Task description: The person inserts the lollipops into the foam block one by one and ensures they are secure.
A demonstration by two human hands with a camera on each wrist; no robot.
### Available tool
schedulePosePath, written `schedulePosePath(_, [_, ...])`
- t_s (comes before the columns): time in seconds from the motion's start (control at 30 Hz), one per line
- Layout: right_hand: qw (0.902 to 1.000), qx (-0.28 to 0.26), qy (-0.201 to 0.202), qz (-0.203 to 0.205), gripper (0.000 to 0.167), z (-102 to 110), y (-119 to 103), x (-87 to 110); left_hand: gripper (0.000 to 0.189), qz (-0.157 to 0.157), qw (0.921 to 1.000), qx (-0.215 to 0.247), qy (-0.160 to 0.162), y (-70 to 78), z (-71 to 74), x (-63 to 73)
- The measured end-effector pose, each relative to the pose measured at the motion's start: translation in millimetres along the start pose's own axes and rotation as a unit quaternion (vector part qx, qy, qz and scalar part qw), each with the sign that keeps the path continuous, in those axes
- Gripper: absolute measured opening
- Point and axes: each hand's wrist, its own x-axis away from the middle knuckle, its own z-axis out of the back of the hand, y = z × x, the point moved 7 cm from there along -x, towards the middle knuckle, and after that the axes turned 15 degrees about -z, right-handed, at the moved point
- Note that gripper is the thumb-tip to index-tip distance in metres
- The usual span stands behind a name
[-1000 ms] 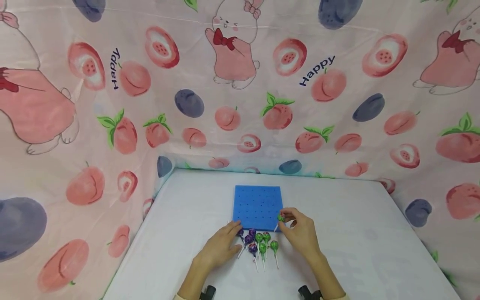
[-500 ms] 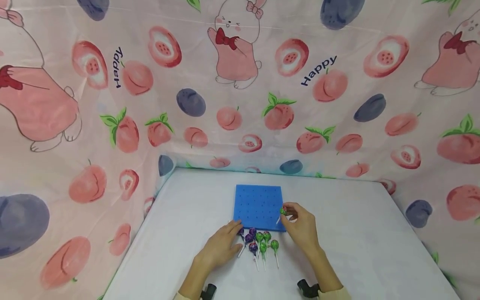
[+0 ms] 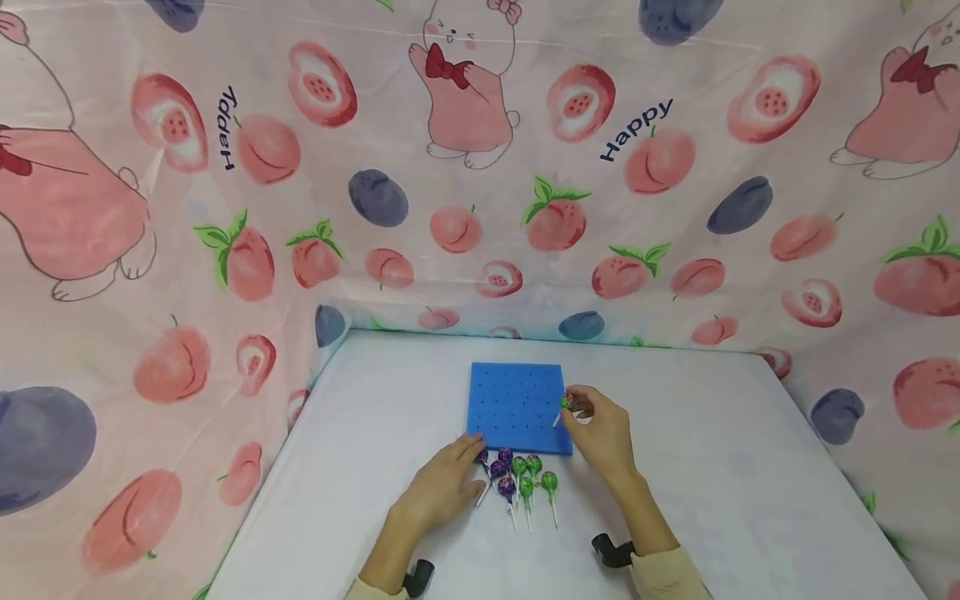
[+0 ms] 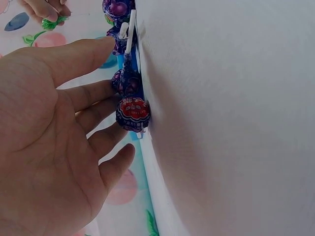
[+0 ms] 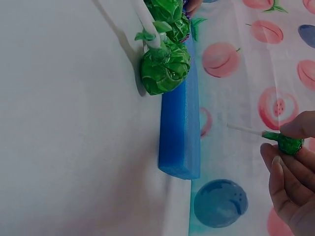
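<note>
My right hand (image 3: 602,433) pinches a green-wrapped lollipop (image 5: 290,144) by its head, between thumb and fingers. Its white stick points down and left, over the right side of a blue board (image 3: 517,404) dotted with small holes. In the right wrist view the held lollipop is above the board's level. My left hand (image 3: 438,483) lies at the board's front left corner, fingers extended, beside the purple lollipops (image 3: 507,487). In the left wrist view its fingers reach behind a purple lollipop with a red label (image 4: 133,114); the fingertips are partly hidden.
Several green lollipops (image 3: 550,482) lie right of the purple ones, in front of the board, sticks toward me. All rests on a white-covered table (image 3: 705,467). A peach-and-rabbit printed cloth (image 3: 660,275) rises behind and at both sides.
The right hand, with the green lollipop, has moved away from me, from the board's front right corner to farther over its right side. The left hand has stayed at the front left corner.
</note>
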Motion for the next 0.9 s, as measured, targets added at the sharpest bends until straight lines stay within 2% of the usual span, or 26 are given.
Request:
schedulePosePath(0.23, [1.0000, 0.002, -0.005, -0.006, 0.032, -2.7, 1.0, -3.4, 0.066, -0.008, 1.0000, 0.000, 0.001, 1.5, 1.5, -1.9])
schedulePosePath(0.67, [0.9999, 0.008, 0.002, 0.006, 0.032, -9.9, 7.0, -7.0, 0.066, -0.004, 1.0000, -0.005, 0.000, 0.3, -0.7, -2.2])
schedulePosePath(0.9, [0.9999, 0.016, -0.001, 0.000, 0.032, -15.2, 11.6, -7.1, 0.066, -0.003, 1.0000, -0.008, 0.002, -0.4, -2.1, -2.0])
